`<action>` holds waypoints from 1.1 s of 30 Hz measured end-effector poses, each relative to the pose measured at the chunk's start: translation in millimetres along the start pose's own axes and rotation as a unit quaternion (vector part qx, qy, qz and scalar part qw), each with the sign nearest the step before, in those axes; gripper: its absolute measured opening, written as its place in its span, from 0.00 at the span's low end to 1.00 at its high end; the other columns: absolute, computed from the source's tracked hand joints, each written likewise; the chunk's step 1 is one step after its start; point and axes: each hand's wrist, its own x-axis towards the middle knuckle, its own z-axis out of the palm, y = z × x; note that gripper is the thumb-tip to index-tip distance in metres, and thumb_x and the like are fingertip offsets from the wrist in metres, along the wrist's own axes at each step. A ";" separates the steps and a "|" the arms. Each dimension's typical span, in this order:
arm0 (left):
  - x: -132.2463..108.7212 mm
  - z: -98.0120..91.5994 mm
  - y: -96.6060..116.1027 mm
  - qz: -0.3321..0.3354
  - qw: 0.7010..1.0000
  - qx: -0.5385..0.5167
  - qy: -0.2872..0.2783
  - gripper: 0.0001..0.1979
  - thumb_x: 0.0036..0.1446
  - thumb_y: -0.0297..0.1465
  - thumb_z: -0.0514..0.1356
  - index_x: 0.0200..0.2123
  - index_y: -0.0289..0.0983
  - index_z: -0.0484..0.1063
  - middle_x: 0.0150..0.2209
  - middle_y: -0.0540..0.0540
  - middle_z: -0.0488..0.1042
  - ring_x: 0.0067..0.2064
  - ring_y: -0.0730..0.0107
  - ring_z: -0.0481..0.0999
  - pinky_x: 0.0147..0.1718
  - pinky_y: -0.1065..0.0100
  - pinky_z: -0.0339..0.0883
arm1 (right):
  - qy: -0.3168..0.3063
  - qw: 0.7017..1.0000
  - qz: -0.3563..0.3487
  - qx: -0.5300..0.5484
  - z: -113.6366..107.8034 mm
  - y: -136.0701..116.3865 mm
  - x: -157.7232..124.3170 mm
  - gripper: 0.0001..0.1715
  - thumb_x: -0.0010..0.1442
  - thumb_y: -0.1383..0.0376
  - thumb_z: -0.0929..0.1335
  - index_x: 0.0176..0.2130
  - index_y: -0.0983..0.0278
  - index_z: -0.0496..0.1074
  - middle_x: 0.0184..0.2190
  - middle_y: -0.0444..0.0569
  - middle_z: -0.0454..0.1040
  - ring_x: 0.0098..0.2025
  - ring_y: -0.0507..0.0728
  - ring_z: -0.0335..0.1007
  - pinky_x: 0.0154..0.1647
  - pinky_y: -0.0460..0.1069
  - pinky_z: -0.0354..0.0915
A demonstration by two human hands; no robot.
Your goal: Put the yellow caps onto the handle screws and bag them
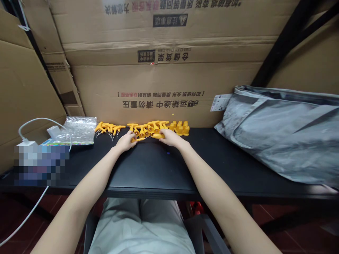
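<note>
My left hand is closed around a slim yellow plastic piece, which juts out to the right from the fingers. Fingers of my right hand close on a rounded yellow plastic piece; its full shape is partly hidden. Just behind both hands, several yellow corkscrews with T-shaped handles and bell-shaped bodies lie in a row. Left of them are loose yellow T-handles with metal spirals. Several yellow bell-shaped bodies stand at the right end of the row.
A black table carries everything, backed by a large cardboard sheet. Clear plastic wrap and a white charger with its cable lie at left. A grey bag takes up the right side.
</note>
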 end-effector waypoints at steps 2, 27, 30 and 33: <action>-0.5 -1.1 1.0 -0.001 1.000 0.004 -0.001 0.06 0.52 0.33 0.60 0.34 0.41 0.73 0.43 0.45 0.69 0.38 0.65 0.73 0.39 0.66 0.66 | 0.011 1.000 -0.014 0.001 4.6 1.6 2.3 0.12 0.57 0.69 0.69 0.43 0.66 0.72 0.45 0.57 0.75 0.48 0.63 0.71 0.47 0.51 0.64; 3.7 -1.0 5.5 0.044 0.994 -0.048 0.084 0.08 0.54 0.32 0.58 0.39 0.40 0.71 0.48 0.43 0.70 0.48 0.63 0.71 0.48 0.64 0.66 | 0.085 0.983 -0.152 0.061 24.3 -3.9 8.0 0.18 0.59 0.71 0.67 0.50 0.65 0.70 0.48 0.55 0.72 0.50 0.59 0.69 0.53 0.54 0.62; 4.5 -4.0 5.6 0.033 0.995 -0.060 0.073 0.10 0.54 0.32 0.58 0.40 0.39 0.72 0.40 0.45 0.74 0.41 0.65 0.73 0.45 0.66 0.66 | 0.093 0.980 -0.159 0.070 23.4 -5.1 6.7 0.17 0.60 0.71 0.66 0.50 0.66 0.70 0.47 0.56 0.71 0.49 0.59 0.69 0.52 0.54 0.62; 3.7 -6.3 6.0 0.012 0.996 -0.069 0.058 0.14 0.54 0.34 0.58 0.44 0.39 0.72 0.33 0.48 0.75 0.35 0.68 0.73 0.41 0.68 0.65 | 0.100 0.978 -0.166 0.072 21.8 -6.2 5.4 0.17 0.62 0.70 0.65 0.51 0.66 0.69 0.48 0.56 0.70 0.49 0.58 0.68 0.52 0.54 0.62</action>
